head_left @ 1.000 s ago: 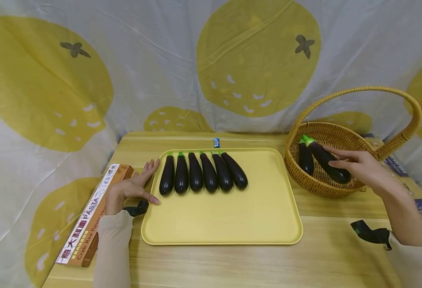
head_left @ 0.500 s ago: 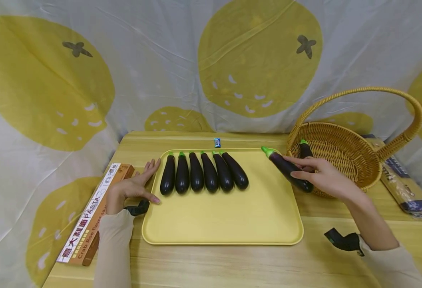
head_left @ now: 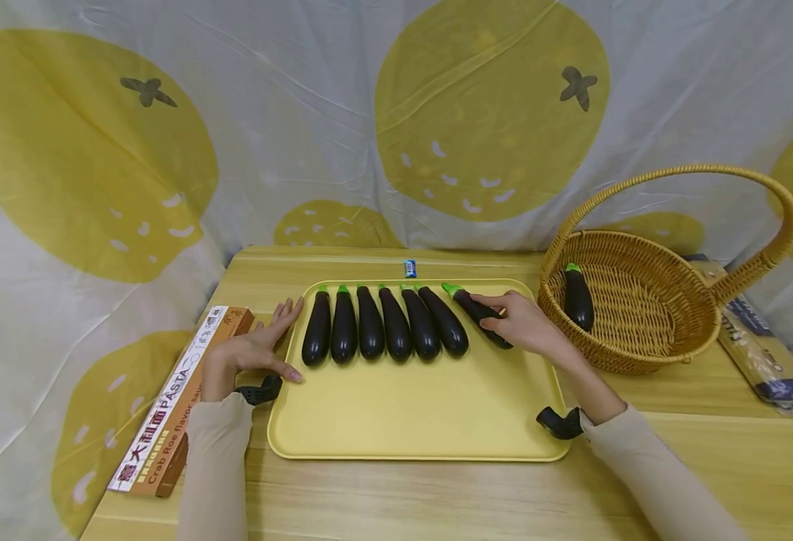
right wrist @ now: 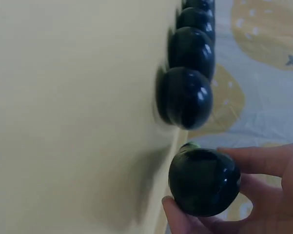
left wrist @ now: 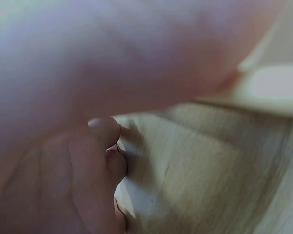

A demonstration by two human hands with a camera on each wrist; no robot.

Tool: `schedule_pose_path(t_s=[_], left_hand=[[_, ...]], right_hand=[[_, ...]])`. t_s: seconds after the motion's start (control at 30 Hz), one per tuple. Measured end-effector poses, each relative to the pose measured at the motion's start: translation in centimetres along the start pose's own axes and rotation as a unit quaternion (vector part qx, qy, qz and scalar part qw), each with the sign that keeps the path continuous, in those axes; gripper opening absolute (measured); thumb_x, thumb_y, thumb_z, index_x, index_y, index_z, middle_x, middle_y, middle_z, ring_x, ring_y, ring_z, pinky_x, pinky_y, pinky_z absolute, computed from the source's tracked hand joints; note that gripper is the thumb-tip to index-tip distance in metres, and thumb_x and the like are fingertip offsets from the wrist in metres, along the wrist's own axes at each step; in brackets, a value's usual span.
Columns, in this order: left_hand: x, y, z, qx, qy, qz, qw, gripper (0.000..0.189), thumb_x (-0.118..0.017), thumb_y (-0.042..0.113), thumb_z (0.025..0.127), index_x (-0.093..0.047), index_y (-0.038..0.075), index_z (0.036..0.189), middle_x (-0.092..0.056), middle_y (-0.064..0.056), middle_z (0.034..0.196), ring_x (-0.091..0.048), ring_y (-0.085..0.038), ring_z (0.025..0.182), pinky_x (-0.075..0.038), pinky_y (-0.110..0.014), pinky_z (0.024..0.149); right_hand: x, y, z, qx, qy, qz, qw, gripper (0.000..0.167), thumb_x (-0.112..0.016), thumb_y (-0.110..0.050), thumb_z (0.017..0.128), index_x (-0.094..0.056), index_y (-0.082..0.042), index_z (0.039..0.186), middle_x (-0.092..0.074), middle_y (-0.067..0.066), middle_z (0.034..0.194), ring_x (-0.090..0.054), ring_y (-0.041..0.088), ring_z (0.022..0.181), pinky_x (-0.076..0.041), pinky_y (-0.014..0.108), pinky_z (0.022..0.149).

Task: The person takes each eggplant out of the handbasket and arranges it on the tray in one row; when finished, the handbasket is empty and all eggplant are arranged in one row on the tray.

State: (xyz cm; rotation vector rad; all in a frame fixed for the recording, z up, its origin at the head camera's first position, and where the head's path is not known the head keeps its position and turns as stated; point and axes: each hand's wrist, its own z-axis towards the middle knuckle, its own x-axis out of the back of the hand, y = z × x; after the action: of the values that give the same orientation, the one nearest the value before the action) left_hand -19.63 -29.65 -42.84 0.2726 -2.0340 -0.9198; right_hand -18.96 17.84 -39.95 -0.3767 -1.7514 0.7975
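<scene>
In the head view my right hand [head_left: 528, 324] grips an eggplant [head_left: 480, 314] over the right part of the yellow tray [head_left: 410, 413]. Its green stem points to the back left. The right wrist view shows thumb and fingers around this eggplant [right wrist: 205, 183], its round end toward the camera. Several other eggplants [head_left: 371, 323] lie side by side in a row along the tray's back left. My left hand [head_left: 251, 353] rests at the tray's left rim, fingers spread and holding nothing. One eggplant [head_left: 579, 299] lies inside the wicker basket [head_left: 646, 312].
Left of the tray lies a pasta box [head_left: 180, 402]. A small blue packet [head_left: 410, 268] sits behind the tray. Beyond the basket, on the right, is a plastic-wrapped package [head_left: 768, 361]. A lemon-print cloth [head_left: 329, 113] hangs behind the table.
My right hand has lifted an eggplant out of the basket and carried it left over the tray, near the row. The left hand has stayed at the tray's rim.
</scene>
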Motion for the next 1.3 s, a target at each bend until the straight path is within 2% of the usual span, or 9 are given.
schedule_pose_path(t_s=[0.17,0.2,0.33,0.47,0.67,0.87,1.07,1.23,1.3], left_hand=[[0.0,0.0,0.0,-0.001,0.000,-0.003,1.0000,0.144,-0.095,0.030,0.073,0.012,0.008,0.165,0.028,-0.027,0.167,0.028,-0.049,0.153,0.013,-0.078,0.117],[0.0,-0.1,0.1,-0.002,0.000,-0.003,1.0000,0.144,-0.095,0.030,0.073,0.012,0.008,0.165,0.028,-0.027,0.167,0.028,-0.050,0.153,0.013,-0.078,0.117],[0.0,-0.1,0.1,-0.002,0.000,-0.004,1.0000,0.143,-0.095,0.029,0.073,0.012,0.008,0.165,0.029,-0.027,0.167,0.028,-0.049,0.153,0.014,-0.078,0.116],[0.0,-0.1,0.1,-0.003,-0.001,-0.003,1.0000,0.144,-0.095,0.030,0.073,0.012,0.008,0.165,0.029,-0.027,0.167,0.028,-0.049,0.153,0.014,-0.078,0.117],[0.1,-0.1,0.1,-0.004,-0.002,-0.001,1.0000,0.144,-0.095,0.030,0.073,0.012,0.008,0.165,0.029,-0.027,0.167,0.028,-0.050,0.153,0.013,-0.079,0.116],[0.1,-0.2,0.1,-0.003,-0.004,-0.009,0.9999,0.143,-0.095,0.029,0.073,0.013,0.010,0.165,0.029,-0.026,0.167,0.029,-0.049,0.153,0.014,-0.079,0.116],[0.1,-0.1,0.1,-0.002,-0.002,-0.008,1.0000,0.144,-0.095,0.028,0.072,0.013,0.009,0.165,0.029,-0.026,0.167,0.028,-0.049,0.153,0.014,-0.079,0.116],[0.0,-0.1,0.1,-0.004,-0.001,-0.004,1.0000,0.144,-0.095,0.029,0.072,0.013,0.008,0.165,0.029,-0.027,0.167,0.028,-0.049,0.153,0.014,-0.078,0.117],[0.0,-0.1,0.1,-0.002,-0.001,-0.005,1.0000,0.144,-0.095,0.029,0.072,0.013,0.009,0.165,0.029,-0.027,0.167,0.028,-0.049,0.153,0.014,-0.078,0.117]], right_hand=[[-1.5,0.0,0.9,-0.002,0.040,-0.090,0.9951,0.055,-0.065,-0.013,0.098,-0.053,-0.013,0.152,-0.058,0.025,0.103,-0.041,0.022,0.068,-0.032,0.027,0.053],[-1.7,0.0,0.9,-0.005,0.046,-0.112,0.9927,0.056,-0.066,-0.014,0.098,-0.053,-0.014,0.152,-0.057,0.024,0.111,-0.043,0.024,0.073,-0.034,0.028,0.054],[-2.1,-0.2,0.7,0.005,0.050,-0.150,0.9874,0.055,-0.066,-0.019,0.100,-0.052,-0.016,0.153,-0.057,0.026,0.115,-0.051,0.031,0.088,-0.039,0.030,0.058],[-2.1,-0.1,0.5,0.023,0.016,-0.119,0.9926,0.053,-0.056,-0.019,0.105,-0.046,-0.013,0.157,-0.055,0.028,0.125,-0.055,0.033,0.099,-0.040,0.031,0.063],[-1.9,0.0,0.6,0.030,-0.013,-0.074,0.9967,0.056,-0.051,-0.013,0.106,-0.039,-0.011,0.160,-0.052,0.029,0.132,-0.054,0.030,0.098,-0.040,0.031,0.066],[-2.0,0.0,1.0,0.025,0.005,-0.064,0.9976,0.055,-0.056,-0.015,0.105,-0.044,-0.013,0.158,-0.057,0.026,0.126,-0.052,0.027,0.096,-0.039,0.031,0.067],[-1.7,0.4,0.8,0.037,0.008,-0.038,0.9985,0.055,-0.058,-0.021,0.106,-0.044,-0.012,0.158,-0.055,0.030,0.131,-0.057,0.035,0.107,-0.043,0.033,0.072],[0.3,0.6,-0.7,0.046,0.041,-0.003,0.9981,0.053,-0.055,-0.024,0.108,-0.043,-0.011,0.158,-0.052,0.030,0.138,-0.055,0.044,0.126,-0.052,0.042,0.082],[1.6,0.6,-1.6,0.049,0.065,0.004,0.9967,0.051,-0.055,-0.024,0.108,-0.047,-0.010,0.156,-0.055,0.028,0.139,-0.057,0.043,0.125,-0.054,0.043,0.082]])
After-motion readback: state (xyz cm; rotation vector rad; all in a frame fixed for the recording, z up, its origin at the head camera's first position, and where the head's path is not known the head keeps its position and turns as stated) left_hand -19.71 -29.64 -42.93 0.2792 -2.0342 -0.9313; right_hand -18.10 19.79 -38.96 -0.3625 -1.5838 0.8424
